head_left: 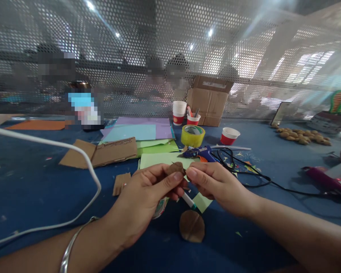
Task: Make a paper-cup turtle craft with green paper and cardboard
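1. Nearest, a silver bracelet (69, 246) circled the left wrist.
2. A round cardboard disc (192, 226), creased across its middle, lay flat on the blue bench (235, 252), below and between the hands.
3. Left hand (150, 185): grip clamped on a small brown piece (176, 167), thumb in front, fingers behind. The piece was held up off the bench, at the centre of the view; its material could not be made out.
4. Right hand (216, 185): grip together, thumb against index finger, at the right edge of the piece. Could not tell what, if anything, was pinched there.
5. Under and just beyond the hands lay a marker (189, 200) with a teal end and a green paper scrap (202, 202). A small cardboard strip (119, 184) sat left of the left hand.
6. Beyond the fingertips, a blue glue gun (200, 152) lay by light green paper (156, 161); a second, purple glue gun (326, 178) was at far right.
7. Behind the blue one stood a yellow tape roll (189, 140), with a red-and-white cup (229, 139) to its right. Folded cardboard (115, 151) lay left, before lilac paper (161, 125).
8. Farther back: stacked cups (178, 117) and a cardboard box (207, 104), then a perforated screen (125, 49).
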`<act>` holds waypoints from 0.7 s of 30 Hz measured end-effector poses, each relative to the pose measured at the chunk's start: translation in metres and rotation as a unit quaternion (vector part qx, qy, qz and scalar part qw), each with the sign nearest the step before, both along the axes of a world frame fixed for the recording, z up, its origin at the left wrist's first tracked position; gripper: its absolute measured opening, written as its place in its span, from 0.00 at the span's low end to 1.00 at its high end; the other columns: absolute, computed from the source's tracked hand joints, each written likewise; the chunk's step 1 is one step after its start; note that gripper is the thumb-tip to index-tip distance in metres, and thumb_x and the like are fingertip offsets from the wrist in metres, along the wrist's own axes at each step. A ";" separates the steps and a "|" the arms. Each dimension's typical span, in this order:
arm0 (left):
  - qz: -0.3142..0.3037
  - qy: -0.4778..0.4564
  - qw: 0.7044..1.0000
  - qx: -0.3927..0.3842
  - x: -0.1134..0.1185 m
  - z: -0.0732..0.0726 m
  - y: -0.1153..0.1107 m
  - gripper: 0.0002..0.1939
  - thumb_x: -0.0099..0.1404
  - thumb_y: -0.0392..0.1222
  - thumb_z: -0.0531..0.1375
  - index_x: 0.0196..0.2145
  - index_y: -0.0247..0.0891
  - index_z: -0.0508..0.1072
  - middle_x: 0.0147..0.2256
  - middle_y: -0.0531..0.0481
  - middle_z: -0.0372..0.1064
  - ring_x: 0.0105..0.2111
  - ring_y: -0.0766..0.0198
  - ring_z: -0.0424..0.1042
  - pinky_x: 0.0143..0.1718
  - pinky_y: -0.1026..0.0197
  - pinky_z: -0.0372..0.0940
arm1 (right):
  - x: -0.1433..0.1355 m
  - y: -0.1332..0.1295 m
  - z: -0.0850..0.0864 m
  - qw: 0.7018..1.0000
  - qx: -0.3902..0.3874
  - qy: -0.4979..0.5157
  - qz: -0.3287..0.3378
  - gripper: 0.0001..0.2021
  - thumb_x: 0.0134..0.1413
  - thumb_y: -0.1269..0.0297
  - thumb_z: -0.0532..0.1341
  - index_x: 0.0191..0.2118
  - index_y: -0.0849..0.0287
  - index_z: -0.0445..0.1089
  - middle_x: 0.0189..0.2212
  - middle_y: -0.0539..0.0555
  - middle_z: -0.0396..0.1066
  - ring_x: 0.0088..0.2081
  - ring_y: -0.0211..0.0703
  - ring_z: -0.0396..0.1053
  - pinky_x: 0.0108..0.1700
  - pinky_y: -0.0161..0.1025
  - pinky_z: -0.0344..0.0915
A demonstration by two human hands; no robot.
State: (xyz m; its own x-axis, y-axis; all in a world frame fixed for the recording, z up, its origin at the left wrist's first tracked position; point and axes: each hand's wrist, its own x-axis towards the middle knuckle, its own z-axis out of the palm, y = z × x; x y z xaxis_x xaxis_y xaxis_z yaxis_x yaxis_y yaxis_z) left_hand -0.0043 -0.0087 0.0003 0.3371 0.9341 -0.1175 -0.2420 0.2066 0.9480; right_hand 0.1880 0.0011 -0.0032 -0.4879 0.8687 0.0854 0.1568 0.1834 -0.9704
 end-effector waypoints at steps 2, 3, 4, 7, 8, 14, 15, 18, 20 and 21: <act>0.022 0.010 1.000 -0.005 -0.001 0.000 0.003 0.05 0.65 0.37 0.65 0.32 0.35 0.81 0.29 0.49 0.76 0.28 0.70 0.71 0.30 0.71 0.65 | 0.000 0.003 -0.004 0.999 -0.029 0.019 -0.025 0.25 0.65 0.43 0.56 0.26 0.58 0.57 0.18 0.40 0.46 0.19 0.28 0.41 0.18 0.30 0.42; 0.032 0.013 0.999 -0.013 -0.002 0.000 0.004 0.05 0.66 0.36 0.65 0.33 0.34 0.81 0.31 0.48 0.77 0.29 0.69 0.72 0.31 0.71 0.66 | 0.000 0.005 -0.005 0.998 -0.037 0.025 -0.040 0.25 0.65 0.42 0.56 0.26 0.58 0.58 0.17 0.40 0.46 0.19 0.28 0.41 0.18 0.30 0.41; 0.036 0.008 0.999 -0.025 -0.003 0.001 0.006 0.05 0.66 0.35 0.64 0.34 0.34 0.81 0.32 0.47 0.77 0.30 0.69 0.73 0.33 0.71 0.67 | 0.000 0.005 -0.006 0.997 -0.040 0.026 -0.054 0.24 0.65 0.42 0.56 0.27 0.58 0.59 0.17 0.40 0.47 0.19 0.28 0.41 0.18 0.30 0.40; 0.030 -0.035 0.995 -0.084 -0.003 0.004 0.007 0.11 0.70 0.35 0.59 0.33 0.33 0.80 0.32 0.47 0.75 0.29 0.69 0.73 0.32 0.70 0.68 | -0.001 0.006 -0.006 0.996 -0.017 0.027 -0.079 0.23 0.65 0.43 0.57 0.30 0.59 0.62 0.18 0.41 0.49 0.19 0.28 0.43 0.19 0.30 0.41; 0.023 -0.051 0.993 -0.104 -0.003 0.005 0.006 0.13 0.72 0.35 0.57 0.33 0.33 0.80 0.30 0.48 0.74 0.28 0.70 0.72 0.31 0.70 0.67 | -0.001 0.005 -0.005 0.996 -0.004 0.031 -0.081 0.22 0.65 0.43 0.57 0.31 0.59 0.63 0.19 0.41 0.50 0.19 0.28 0.44 0.19 0.30 0.42; -0.047 -0.077 0.987 -0.136 -0.005 0.010 0.000 0.16 0.73 0.39 0.56 0.28 0.33 0.75 0.26 0.52 0.67 0.23 0.73 0.66 0.25 0.71 0.60 | -0.006 -0.001 0.003 0.994 0.011 0.093 -0.056 0.17 0.61 0.49 0.64 0.36 0.60 0.65 0.24 0.43 0.58 0.24 0.29 0.54 0.26 0.29 0.54; -0.058 -0.078 0.986 -0.134 -0.006 0.010 -0.001 0.15 0.72 0.40 0.57 0.28 0.34 0.75 0.26 0.53 0.67 0.23 0.73 0.65 0.25 0.71 0.60 | -0.006 -0.001 0.004 0.994 0.007 0.101 -0.046 0.17 0.60 0.50 0.65 0.37 0.60 0.66 0.25 0.45 0.61 0.26 0.30 0.58 0.29 0.30 0.58; -0.086 -0.061 0.986 -0.128 -0.007 0.011 -0.002 0.10 0.70 0.39 0.59 0.31 0.34 0.75 0.29 0.51 0.69 0.25 0.71 0.66 0.27 0.69 0.60 | -0.007 -0.001 0.003 0.992 -0.017 0.117 -0.034 0.16 0.55 0.53 0.70 0.39 0.60 0.68 0.29 0.48 0.68 0.31 0.34 0.65 0.34 0.32 0.62; -0.098 -0.042 0.987 -0.118 -0.007 0.010 -0.002 0.07 0.68 0.37 0.59 0.32 0.35 0.75 0.30 0.50 0.69 0.27 0.70 0.66 0.28 0.68 0.60 | -0.007 -0.001 0.001 0.991 -0.038 0.119 -0.044 0.16 0.53 0.54 0.71 0.38 0.59 0.69 0.28 0.48 0.69 0.31 0.35 0.67 0.33 0.33 0.62; -0.103 -0.035 0.988 -0.108 -0.006 0.010 -0.001 0.07 0.68 0.36 0.59 0.32 0.35 0.75 0.30 0.50 0.69 0.27 0.69 0.66 0.28 0.67 0.60 | -0.008 0.000 0.001 0.990 -0.046 0.120 -0.049 0.17 0.52 0.54 0.72 0.38 0.59 0.70 0.28 0.48 0.70 0.30 0.35 0.67 0.33 0.33 0.62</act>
State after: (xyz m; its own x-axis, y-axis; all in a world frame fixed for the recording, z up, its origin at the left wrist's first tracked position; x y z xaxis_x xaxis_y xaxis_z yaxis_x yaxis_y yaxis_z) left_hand -0.0106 -0.0101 0.0102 0.5317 0.8007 -0.2760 -0.2374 0.4537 0.8589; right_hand 0.1802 0.0007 -0.0027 -0.3768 0.9202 0.1064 -0.0684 0.0869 -0.9939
